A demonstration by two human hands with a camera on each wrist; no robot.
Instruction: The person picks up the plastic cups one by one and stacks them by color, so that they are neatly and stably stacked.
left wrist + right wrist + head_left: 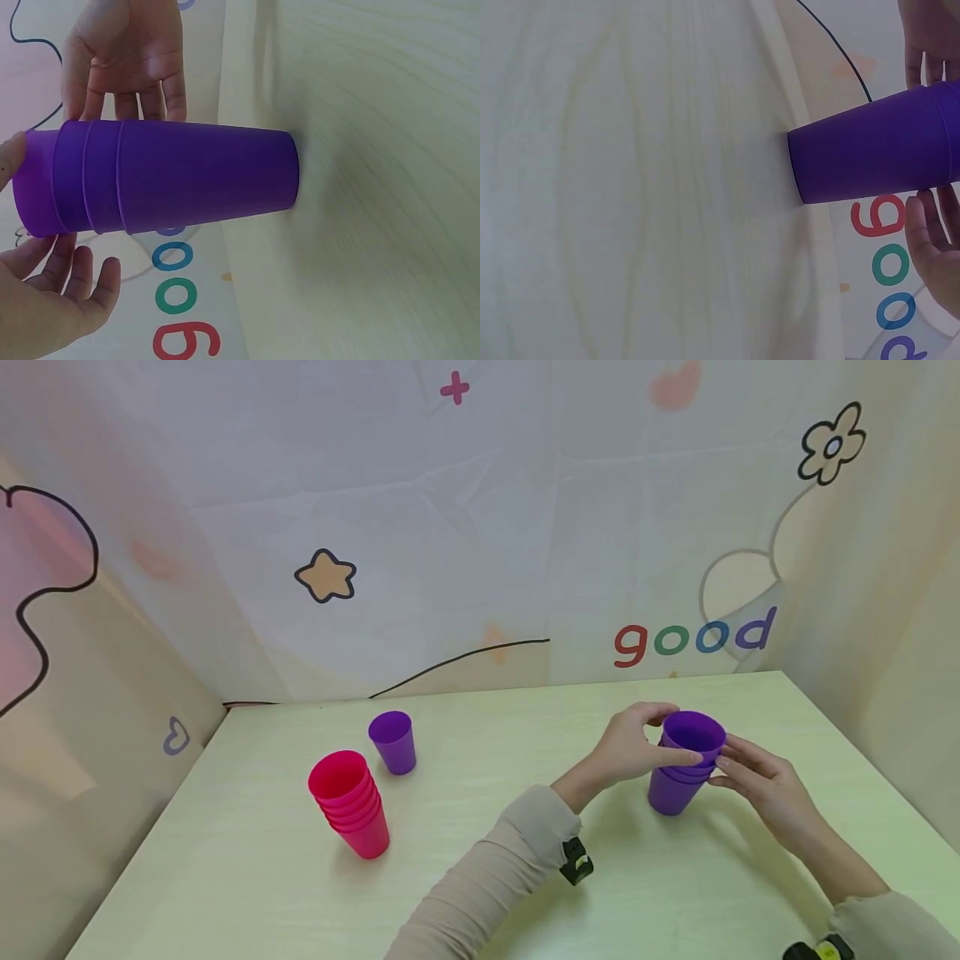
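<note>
A stack of purple cups, their rims nested one over another, stands upright at the right side of the table. My left hand grips the top purple cup, thumb across its near side and fingers at the far side near the rim. From the right, my right hand touches the stack with its fingertips, the fingers fairly straight. In the left wrist view the right hand reaches to the rims from above and the left hand from below. Several rim lines show on the stack.
On the left of the light table stands a stack of pink-red cups. A single purple cup stands upright just behind it. A printed curtain hangs along the table's back edge.
</note>
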